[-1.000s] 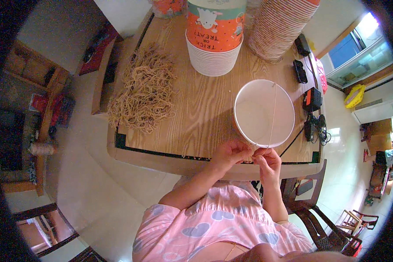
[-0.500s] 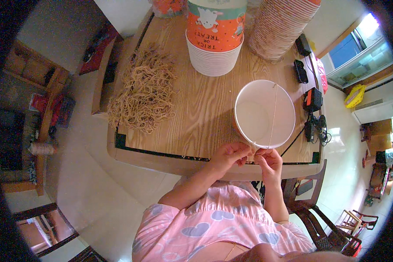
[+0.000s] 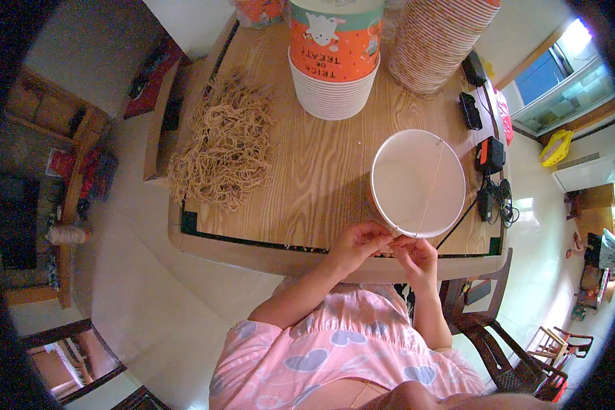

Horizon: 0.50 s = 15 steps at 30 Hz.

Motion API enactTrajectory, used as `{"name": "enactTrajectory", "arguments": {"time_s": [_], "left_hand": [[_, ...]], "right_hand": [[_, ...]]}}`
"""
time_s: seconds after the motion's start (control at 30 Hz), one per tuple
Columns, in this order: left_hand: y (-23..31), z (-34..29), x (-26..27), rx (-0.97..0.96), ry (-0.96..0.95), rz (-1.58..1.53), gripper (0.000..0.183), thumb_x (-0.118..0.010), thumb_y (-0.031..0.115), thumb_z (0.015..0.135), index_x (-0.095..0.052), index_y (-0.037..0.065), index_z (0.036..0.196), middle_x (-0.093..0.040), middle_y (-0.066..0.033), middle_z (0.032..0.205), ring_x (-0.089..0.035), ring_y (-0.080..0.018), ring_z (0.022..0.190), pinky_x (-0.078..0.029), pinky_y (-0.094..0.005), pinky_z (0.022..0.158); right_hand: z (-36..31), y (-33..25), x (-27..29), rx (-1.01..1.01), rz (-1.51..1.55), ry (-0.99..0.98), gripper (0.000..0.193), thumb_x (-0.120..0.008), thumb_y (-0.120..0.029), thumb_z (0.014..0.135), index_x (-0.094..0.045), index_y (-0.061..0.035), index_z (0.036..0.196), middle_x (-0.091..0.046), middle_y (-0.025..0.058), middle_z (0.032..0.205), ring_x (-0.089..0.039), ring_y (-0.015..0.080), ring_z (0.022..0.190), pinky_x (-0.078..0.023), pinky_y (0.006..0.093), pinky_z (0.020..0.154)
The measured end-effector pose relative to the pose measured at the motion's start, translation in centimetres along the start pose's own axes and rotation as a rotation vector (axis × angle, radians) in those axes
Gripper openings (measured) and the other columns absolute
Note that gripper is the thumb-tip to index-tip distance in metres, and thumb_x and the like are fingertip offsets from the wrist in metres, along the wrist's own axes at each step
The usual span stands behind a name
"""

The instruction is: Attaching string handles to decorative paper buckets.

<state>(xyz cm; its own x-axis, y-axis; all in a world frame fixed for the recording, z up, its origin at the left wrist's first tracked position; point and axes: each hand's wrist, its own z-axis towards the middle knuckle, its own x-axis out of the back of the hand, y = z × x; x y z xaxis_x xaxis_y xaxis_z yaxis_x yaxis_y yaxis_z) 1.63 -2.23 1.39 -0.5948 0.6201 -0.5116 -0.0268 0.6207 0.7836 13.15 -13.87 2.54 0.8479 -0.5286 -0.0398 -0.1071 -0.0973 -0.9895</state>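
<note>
Two bare hands are held at the near rim of a round, deep paper bucket (image 3: 403, 178) with a white inside and an orange outer side, which is placed over the near right part of a wood-grained table (image 3: 314, 178) with its mouth turned up toward the camera. A thin, pale tan cord (image 3: 432, 181) is stretched across the mouth from the far rim to the near one. The left hand (image 3: 362, 240) is bent with thumb and fingers brought close together just below the rim, and the right hand (image 3: 418, 255) is curled beside it; whether the cord's end is pinched by either cannot be told. To the left, a loose heap of tan twine (image 3: 227, 150) is spread. Beyond the bucket, a nested stack of orange-and-green printed paper buckets with white rims (image 3: 335, 65) is seen, with a taller, leaning stack of pale-rimmed buckets (image 3: 445, 44) beside it. Along the right edge, a black power adapter with an orange patch (image 3: 488, 156) is set.
</note>
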Motion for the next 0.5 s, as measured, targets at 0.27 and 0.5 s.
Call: {"name": "enactTrajectory", "arguments": {"time_s": [0.27, 0.5], "left_hand": [[-0.15, 0.02, 0.03, -0.112, -0.033, 0.134, 0.014, -0.064, 0.011, 0.078, -0.06, 0.001, 0.088, -0.063, -0.0041, 0.079, -0.06, -0.0105, 0.074, -0.048, -0.0231, 0.068], [-0.68, 0.28, -0.07, -0.112, -0.03, 0.123, 0.016, -0.065, 0.01, 0.077, -0.058, 0.001, 0.089, -0.063, -0.0043, 0.08, -0.06, -0.0109, 0.074, -0.048, -0.0234, 0.068]], "right_hand": [[-0.07, -0.21, -0.39, 0.035, 0.028, 0.083, 0.007, -0.055, 0.002, 0.079, -0.055, 0.0016, 0.087, -0.058, 0.0039, 0.082, -0.054, 0.0103, 0.075, -0.044, 0.023, 0.071], [-0.17, -0.28, -0.59, -0.016, 0.051, 0.092, 0.005, -0.055, 0.001, 0.08, -0.054, 0.0012, 0.085, -0.058, 0.0043, 0.081, -0.054, 0.0102, 0.073, -0.044, 0.0226, 0.068]]}}
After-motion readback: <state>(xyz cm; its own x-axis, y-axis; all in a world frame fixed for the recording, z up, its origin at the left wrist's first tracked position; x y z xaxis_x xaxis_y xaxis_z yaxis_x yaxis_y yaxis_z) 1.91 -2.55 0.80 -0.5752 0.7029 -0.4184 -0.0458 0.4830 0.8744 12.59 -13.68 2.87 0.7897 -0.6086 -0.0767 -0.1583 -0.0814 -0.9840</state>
